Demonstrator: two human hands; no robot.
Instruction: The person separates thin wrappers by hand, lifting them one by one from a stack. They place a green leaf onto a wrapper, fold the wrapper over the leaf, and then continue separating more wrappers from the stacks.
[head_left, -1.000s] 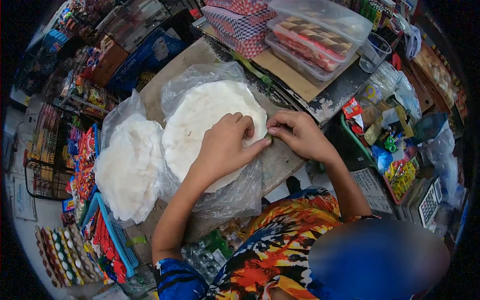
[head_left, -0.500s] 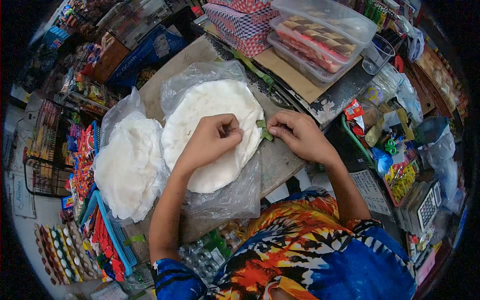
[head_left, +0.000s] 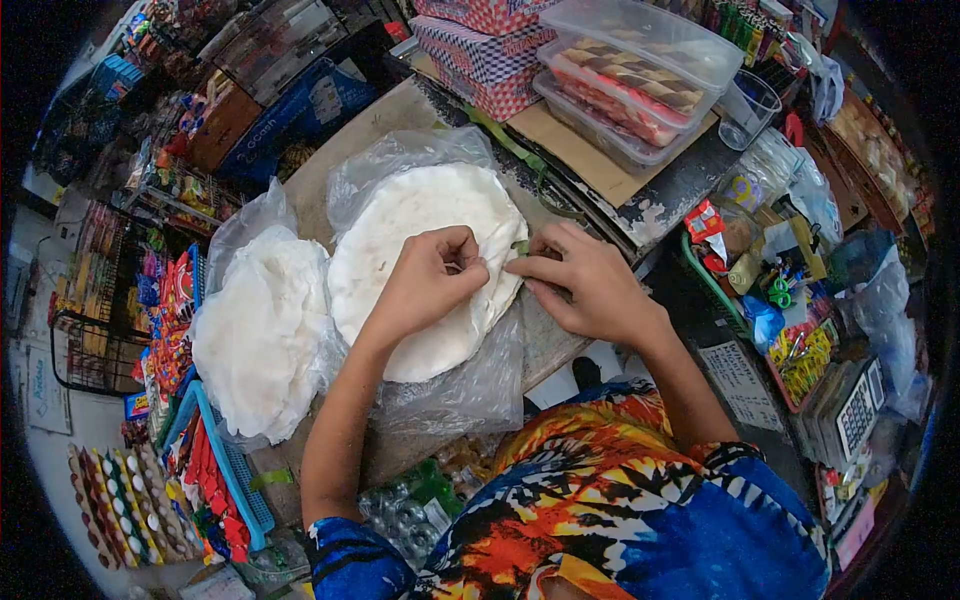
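Observation:
A stack of thin, round white wrappers (head_left: 405,225) lies on a clear plastic bag (head_left: 455,400) before me. My left hand (head_left: 435,280) is over its lower right part, fingers curled into a pinch on the top wrapper, which is creased there. At the stack's right edge is my right hand (head_left: 590,285). Its thumb and index finger are apart, the index tip against the edge. Part of a green strip (head_left: 521,247) shows beside those fingers. A second pile of ragged white wrappers (head_left: 262,340) rests on plastic to the left.
Plastic tubs of rolled snacks (head_left: 630,90) and checkered boxes (head_left: 480,50) stand at the back. Blue baskets of sachets (head_left: 235,470) border the left side. A green basket (head_left: 715,285) with small goods and a calculator (head_left: 858,415) are on the right.
My right hand has moved slightly left, from the green strip to the stack's edge, and its thumb and index finger have parted. My left hand keeps its pinch in nearly the same place.

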